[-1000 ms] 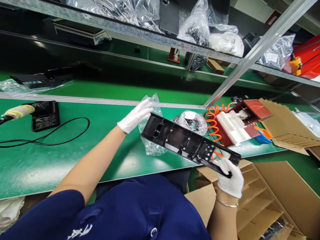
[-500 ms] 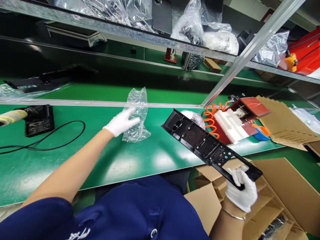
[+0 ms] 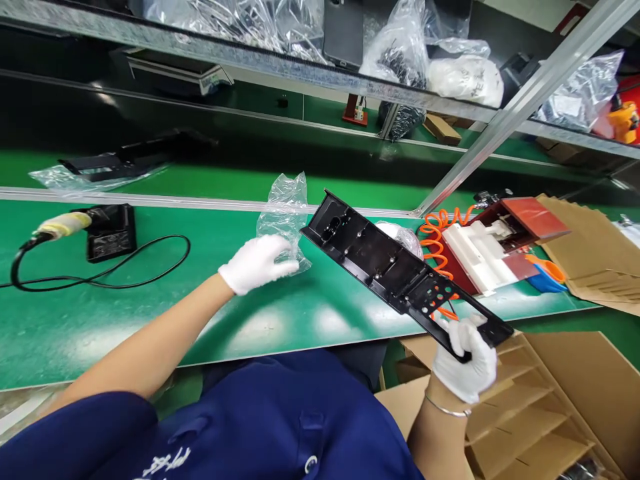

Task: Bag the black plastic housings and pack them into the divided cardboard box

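My right hand, in a white glove, grips a long black plastic panel by the frame around its lower right opening. The panel is tilted over the front of the bench, its inner side with ribs, small metal inserts and round holes facing me. A clear plastic bag lies crumpled on the green bench, across the metal strip. My left hand, also gloved, is over the bag's lower left part, thumb and fingers apart. Whether it touches the bag I cannot tell.
A red and white fixture with a coiled orange hose stands right, beside cardboard dividers. An open carton sits below. At left are a corded tool and another black part on plastic. A metal shelf crosses above.
My left hand has moved down along the bag, toward its near end. My right hand has brought the panel slightly left and up. The view has shifted a little to the left.
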`<state>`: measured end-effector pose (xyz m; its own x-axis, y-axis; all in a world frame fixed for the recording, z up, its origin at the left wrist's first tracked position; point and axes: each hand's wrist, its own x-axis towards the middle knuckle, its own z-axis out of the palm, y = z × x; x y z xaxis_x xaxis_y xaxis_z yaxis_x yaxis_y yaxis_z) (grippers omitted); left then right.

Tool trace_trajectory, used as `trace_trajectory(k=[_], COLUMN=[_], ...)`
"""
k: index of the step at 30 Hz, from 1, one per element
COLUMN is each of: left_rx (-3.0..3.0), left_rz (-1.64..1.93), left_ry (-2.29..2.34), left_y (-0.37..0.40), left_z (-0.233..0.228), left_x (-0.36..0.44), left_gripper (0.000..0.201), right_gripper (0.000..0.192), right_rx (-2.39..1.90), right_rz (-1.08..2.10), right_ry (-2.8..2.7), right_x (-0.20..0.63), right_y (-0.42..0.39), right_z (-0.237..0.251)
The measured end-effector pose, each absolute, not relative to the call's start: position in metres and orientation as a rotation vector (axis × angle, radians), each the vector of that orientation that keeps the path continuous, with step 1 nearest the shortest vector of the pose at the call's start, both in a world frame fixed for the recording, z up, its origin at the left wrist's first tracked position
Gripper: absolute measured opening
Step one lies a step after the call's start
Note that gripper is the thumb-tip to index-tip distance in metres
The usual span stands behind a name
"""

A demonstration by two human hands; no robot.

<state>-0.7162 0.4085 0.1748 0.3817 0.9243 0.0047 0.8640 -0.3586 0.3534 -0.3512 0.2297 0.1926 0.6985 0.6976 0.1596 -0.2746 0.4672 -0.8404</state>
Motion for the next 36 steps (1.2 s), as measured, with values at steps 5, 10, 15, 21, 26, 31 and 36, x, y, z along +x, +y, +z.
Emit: trace_trajectory(k=[5,10,15,21,26,31,36], left_rx=[2.354,1.805,1.566,1.799,2.005,2.051,1.956], left_rz=[0.091,0.457,0.69,0.932,0.943,0.945,0.816], left_ry=[1.631,1.505,1.48,1.717,1.722,1.571,1.577], left_y=[0.406,0.423,0.428,0.43,0.442,0.437,0.441], left_z=[0.147,0.159,0.179,0.19,0.2,0.196,0.194], left_x=[-0.728,-0.707,-0.671,-0.662,-0.66,-0.653,-0.667], left_gripper=[0.021,0.034,0.024,0.028,0.037,0.038,0.035], right_gripper=[0.022,0.024,0.023,0.02,0.02,0.02,0.024], right_rx=[-0.942,-0.955,-0.994,-1.011,-1.105,-1.145,-1.218], right_rz=[0.605,0.621,0.63,0.623,0.606,0.591,0.565], right_ry=[-0.509,-0.47,-0.533,-0.514,-0.537,-0.486,-0.444], right_x=[-0.345,-0.35,-0.369,-0.375,-0.382,-0.387,-0.383], right_y=[0.215,0.217,0.228,0.228,0.23,0.231,0.225], right_z=[0.189,0.181,0.175,0.171,0.168,0.168,0.166])
